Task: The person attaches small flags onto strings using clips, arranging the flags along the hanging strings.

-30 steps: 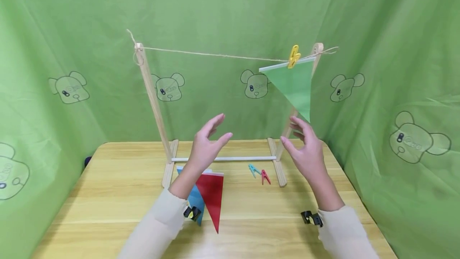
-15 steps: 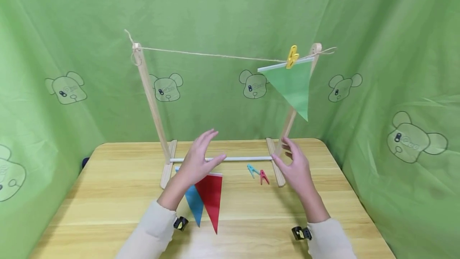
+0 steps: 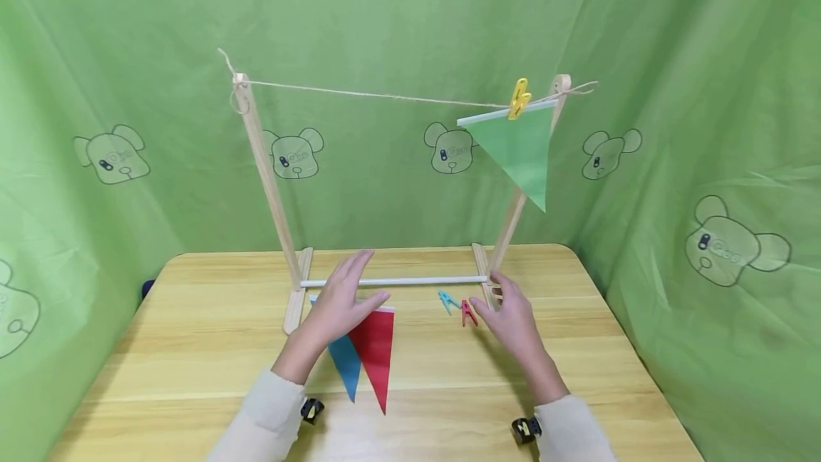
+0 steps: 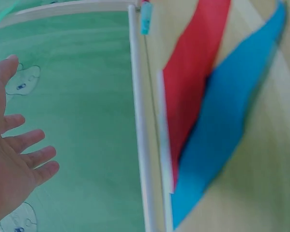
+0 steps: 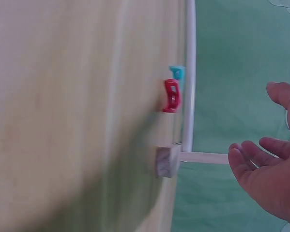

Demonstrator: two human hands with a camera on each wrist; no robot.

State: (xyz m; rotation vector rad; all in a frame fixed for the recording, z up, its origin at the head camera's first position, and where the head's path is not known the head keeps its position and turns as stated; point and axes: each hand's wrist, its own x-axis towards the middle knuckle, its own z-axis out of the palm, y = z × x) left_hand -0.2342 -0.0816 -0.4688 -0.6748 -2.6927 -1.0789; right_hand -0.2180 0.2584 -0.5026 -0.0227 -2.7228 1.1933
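Note:
My left hand [image 3: 338, 305] hovers above a red pennant [image 3: 375, 348] and a blue pennant [image 3: 346, 364], which overlap on the table. Its fingers are spread and hold nothing; in the left wrist view both pennants lie apart from it. Beside the right foot of the wooden frame, my right hand [image 3: 508, 314] is empty with loosely bent fingers. Just left of it lie a red clothespin [image 3: 469, 313] and a light-blue clothespin [image 3: 447, 301]. Up on the string [image 3: 385, 96] hangs a green pennant [image 3: 518, 148], clipped by a yellow clothespin [image 3: 519, 99] near the right post.
The frame has a left wooden post [image 3: 269, 180], a right wooden post [image 3: 507, 230] and a white crossbar [image 3: 410, 281] low between them. It stands at the back of the wooden table [image 3: 442, 391]. A green curtain [image 3: 372, 184] with bear drawings surrounds the table.
Both hands have come down from mid-air toward the table. The left moved down and left over the pennants; the right moved down and left to near the clothespins. The pennants and clothespins stay put.

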